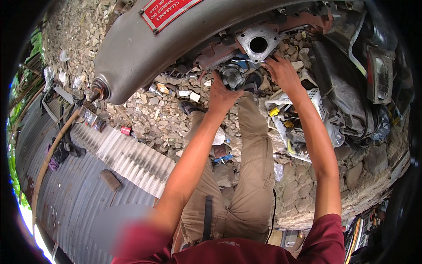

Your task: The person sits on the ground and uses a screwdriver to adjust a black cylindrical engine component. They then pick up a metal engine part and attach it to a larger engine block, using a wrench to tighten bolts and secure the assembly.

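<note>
My left hand (222, 96) is closed around the side of a round grey metal part (232, 77), thumb and fingers on its rim. Just above that part, a slim silver wrench (249, 61) lies across, under a grey triangular flange (266, 36) with a large round hole. Its right end meets the fingertips of my right hand (281, 74), which are closed at the flange's lower edge. Something blue (241, 64) shows behind the wrench. The flange sits on a rusty brown manifold (215, 56) beneath a big grey curved metal housing (176, 31).
Gravel (145, 110) covers the ground around my shoes. To my right stands a white plastic basket (317, 103) with loose parts, beside a large black plastic piece (338, 79). Corrugated metal sheets (88, 185) lie on the left, with a red can (126, 131) near them.
</note>
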The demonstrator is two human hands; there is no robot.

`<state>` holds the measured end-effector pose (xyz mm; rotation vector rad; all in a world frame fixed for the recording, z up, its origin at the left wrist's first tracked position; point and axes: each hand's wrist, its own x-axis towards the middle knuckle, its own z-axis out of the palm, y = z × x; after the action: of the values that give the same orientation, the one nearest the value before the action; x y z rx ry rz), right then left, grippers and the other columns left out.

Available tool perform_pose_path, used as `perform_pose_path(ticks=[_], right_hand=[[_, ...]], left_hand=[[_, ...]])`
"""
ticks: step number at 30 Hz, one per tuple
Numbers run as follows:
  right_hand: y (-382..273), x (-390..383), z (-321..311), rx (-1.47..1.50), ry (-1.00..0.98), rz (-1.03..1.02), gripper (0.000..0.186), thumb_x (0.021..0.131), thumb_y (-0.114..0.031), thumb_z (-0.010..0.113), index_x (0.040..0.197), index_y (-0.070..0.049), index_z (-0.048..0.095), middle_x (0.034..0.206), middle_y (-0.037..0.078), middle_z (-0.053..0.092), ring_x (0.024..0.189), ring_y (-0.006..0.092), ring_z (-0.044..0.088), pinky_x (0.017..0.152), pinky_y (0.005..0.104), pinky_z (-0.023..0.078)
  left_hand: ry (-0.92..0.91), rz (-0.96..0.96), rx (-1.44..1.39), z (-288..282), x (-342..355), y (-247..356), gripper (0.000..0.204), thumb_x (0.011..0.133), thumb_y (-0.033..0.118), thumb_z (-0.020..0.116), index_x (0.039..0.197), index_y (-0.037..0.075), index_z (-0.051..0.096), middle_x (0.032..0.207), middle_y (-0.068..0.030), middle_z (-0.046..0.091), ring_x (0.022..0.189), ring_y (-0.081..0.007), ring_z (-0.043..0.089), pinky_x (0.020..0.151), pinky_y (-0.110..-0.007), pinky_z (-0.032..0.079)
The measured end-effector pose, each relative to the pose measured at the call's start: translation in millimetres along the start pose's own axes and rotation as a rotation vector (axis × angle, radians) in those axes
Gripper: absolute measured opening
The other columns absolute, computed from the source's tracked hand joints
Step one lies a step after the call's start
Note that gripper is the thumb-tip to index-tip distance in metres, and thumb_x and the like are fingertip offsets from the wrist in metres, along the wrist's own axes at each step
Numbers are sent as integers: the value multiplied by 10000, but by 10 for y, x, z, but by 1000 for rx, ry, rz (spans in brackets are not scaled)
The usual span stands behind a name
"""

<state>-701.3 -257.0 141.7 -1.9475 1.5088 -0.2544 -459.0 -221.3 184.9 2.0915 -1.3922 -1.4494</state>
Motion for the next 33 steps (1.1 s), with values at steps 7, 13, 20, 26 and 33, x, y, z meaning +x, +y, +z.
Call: perform_pose_path(ticks=[7,13,20,26,33], right_hand=[[172,239,352,-153,-226,21,178,917,-180,556,990,-53,656,1005,181,678,907,391,659,821,487,528],[119,171,571,-113,-196,145,230,849,-109,555,1061,-55,626,1018,165,668,897,395,667,747,506,546],[271,-192,208,54,-108,122,261,872,-92,571,1127,-41,584,1041,206,636,935,449,624,813,544,501],[-173,-257,-203,-13,14,-10,272,884,-126,623,1149,-66,611,1017,190,625,930,414,611,871,547,469],[-491,-110,-541,-132,-24,-67,265,892,-126,603,1151,-89,648,913,146,599,899,340,641,810,490,476]], left_hand=[[-2,-36,56,-9,0,15,1164,609,192,865,1428,-247,164,1302,-344,542,1227,-342,567,1051,-333,436],[-72,-85,-55,-80,0,233,1086,589,120,840,1399,-226,206,1187,-307,627,1095,-358,653,921,-344,525],[-24,-55,-4,-50,27,95,1088,577,162,855,1390,-209,233,1130,-307,649,1049,-371,671,901,-354,532],[-19,-2,-36,-58,17,113,1078,587,169,845,1397,-216,250,1156,-336,625,1070,-389,654,914,-365,524],[-33,-60,19,-14,28,31,1109,581,193,834,1394,-255,226,1207,-337,602,1132,-371,625,948,-347,501]])
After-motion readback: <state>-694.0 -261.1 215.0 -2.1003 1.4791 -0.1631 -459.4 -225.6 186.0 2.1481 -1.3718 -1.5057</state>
